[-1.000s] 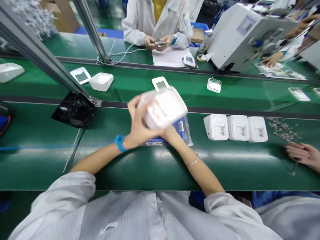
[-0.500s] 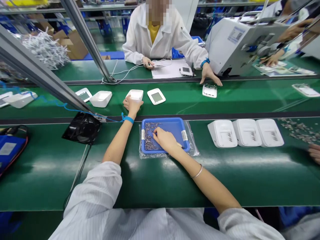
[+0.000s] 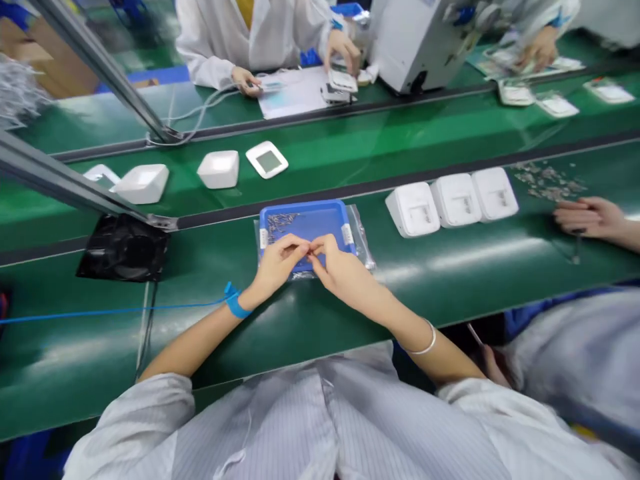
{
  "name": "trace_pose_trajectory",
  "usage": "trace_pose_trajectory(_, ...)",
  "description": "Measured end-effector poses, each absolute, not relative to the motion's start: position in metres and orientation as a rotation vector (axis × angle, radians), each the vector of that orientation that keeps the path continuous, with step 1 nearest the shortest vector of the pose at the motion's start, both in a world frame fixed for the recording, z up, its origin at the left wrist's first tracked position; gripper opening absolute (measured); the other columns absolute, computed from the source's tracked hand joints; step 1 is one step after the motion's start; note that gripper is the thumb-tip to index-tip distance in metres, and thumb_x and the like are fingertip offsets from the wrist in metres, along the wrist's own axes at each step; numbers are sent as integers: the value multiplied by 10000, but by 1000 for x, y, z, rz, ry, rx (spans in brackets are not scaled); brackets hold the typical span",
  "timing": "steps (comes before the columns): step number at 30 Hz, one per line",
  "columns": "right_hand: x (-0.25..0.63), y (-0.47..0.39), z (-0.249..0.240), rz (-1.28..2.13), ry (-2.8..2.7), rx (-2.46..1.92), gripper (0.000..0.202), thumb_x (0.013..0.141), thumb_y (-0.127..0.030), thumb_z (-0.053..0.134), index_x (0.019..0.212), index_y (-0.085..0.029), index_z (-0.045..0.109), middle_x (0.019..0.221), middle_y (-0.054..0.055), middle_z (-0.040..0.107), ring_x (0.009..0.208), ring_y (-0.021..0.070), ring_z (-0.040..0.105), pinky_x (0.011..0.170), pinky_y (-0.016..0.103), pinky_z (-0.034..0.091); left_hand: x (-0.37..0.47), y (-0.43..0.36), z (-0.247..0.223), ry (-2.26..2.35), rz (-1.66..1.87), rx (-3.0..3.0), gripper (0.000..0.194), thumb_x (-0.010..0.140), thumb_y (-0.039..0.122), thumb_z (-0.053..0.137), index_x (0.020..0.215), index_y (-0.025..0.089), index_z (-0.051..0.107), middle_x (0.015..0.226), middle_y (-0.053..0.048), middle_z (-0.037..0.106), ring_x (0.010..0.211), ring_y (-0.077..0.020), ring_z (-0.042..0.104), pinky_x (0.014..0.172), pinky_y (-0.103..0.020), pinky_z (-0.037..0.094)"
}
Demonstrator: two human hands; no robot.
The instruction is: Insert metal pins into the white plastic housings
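Note:
My left hand (image 3: 279,265) and my right hand (image 3: 340,268) meet fingertip to fingertip over the front edge of a blue tray (image 3: 325,215). Both are pinched closed; whatever lies between the fingers is too small to name. Small metal pieces (image 3: 281,224) are heaped in the tray's left part, and a clear plastic bag lies under the tray. Behind it, on the green belt, are a white housing (image 3: 219,169) and a white frame with a grey window (image 3: 267,160), neither touched by my hands.
Three white housings (image 3: 457,200) stand in a row on the right, with scattered small parts (image 3: 547,180) and another person's hand (image 3: 585,217) beyond. A black fan (image 3: 125,248) and metal post are at left. A co-worker's hands (image 3: 343,52) hold a white part across the belt.
My left hand has let go of the white housing and come back to my right hand at the tray. The view has shifted and tilted. The co-worker opposite has picked up a white part.

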State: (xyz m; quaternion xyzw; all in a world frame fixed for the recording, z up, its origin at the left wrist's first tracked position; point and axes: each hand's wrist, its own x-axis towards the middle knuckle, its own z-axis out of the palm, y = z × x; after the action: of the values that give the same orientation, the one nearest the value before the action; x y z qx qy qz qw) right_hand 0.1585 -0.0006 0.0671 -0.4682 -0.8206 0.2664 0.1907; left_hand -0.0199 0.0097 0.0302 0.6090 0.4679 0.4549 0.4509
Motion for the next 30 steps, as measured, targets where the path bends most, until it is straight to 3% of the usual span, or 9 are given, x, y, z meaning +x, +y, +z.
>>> trace_pose_trajectory(6,184,-28,62,858,-2222,-1436,289,1011,-212,564,1275,-173,453,1109,70,731,925,252,739,761,334,540,-1,-15,17,1118,1067,1364,307,788,479,796,827,181,736,836,-40,727,806,-167,690,776,-279,580)
trace_pose_trajectory(10,196,-42,46,708,-2211,-1449,138,1043,-301,561,1125,-202,610,1118,24,743,999,197,720,811,288,520,15,-24,13,1121,1078,1296,378,786,544,780,828,178,695,820,-41,712,787,-175,694,776,-307,605)
trace_pose_trajectory(12,201,-45,39,579,-2260,-1420,208,1065,-356,518,1088,-202,657,1096,19,748,972,172,717,777,264,502,22,-27,10,1115,1083,1270,399,791,557,774,839,176,665,810,-31,694,779,-168,694,781,-306,612)
trace_pose_trajectory(15,217,-32,39,427,-2316,-1338,318,1084,-417,455,1089,-201,688,1042,30,753,926,146,709,714,239,472,29,-34,4,1108,1120,1227,362,885,534,690,958,190,609,966,-34,681,866,-153,707,845,-309,614)
trace_pose_trajectory(18,254,10,47,224,-2101,-1526,299,1085,-382,446,1090,-186,671,1064,55,737,952,160,690,788,248,476,29,-44,-5,1069,1080,1355,287,979,454,581,1140,221,535,1187,-63,629,1003,-159,703,921,-349,606)
trace_pose_trajectory(20,285,42,46,34,-1892,-1783,293,1085,-351,418,1146,-159,631,1066,90,720,944,202,678,835,297,484,27,-47,-10,1044,902,1668,300,1000,399,549,1239,220,520,1270,-99,602,1169,-203,647,1050,-427,549)
trace_pose_trajectory(23,317,64,32,-24,-1761,-2098,265,1061,-282,408,1186,-119,576,1070,144,699,952,269,676,844,367,498,26,-46,-14,1047,654,2120,447,1016,340,492,1419,152,440,1449,-184,492,1422,-280,440,1219,-542,365)
trace_pose_trajectory(26,314,35,16,29,-1754,-2191,241,1046,-271,379,1142,-141,558,1046,148,691,871,274,682,782,374,515,27,-46,-13,1073,595,2264,525,1028,318,445,1496,97,355,1535,-231,397,1491,-318,346,1239,-575,318)
trace_pose_trajectory(30,275,-49,20,272,-1768,-2097,206,1049,-365,418,1041,-196,534,887,96,692,713,244,674,661,324,508,28,-62,-10,980,565,2280,544,1043,385,449,1519,149,336,1568,-204,381,1539,-315,271,1247,-564,315)
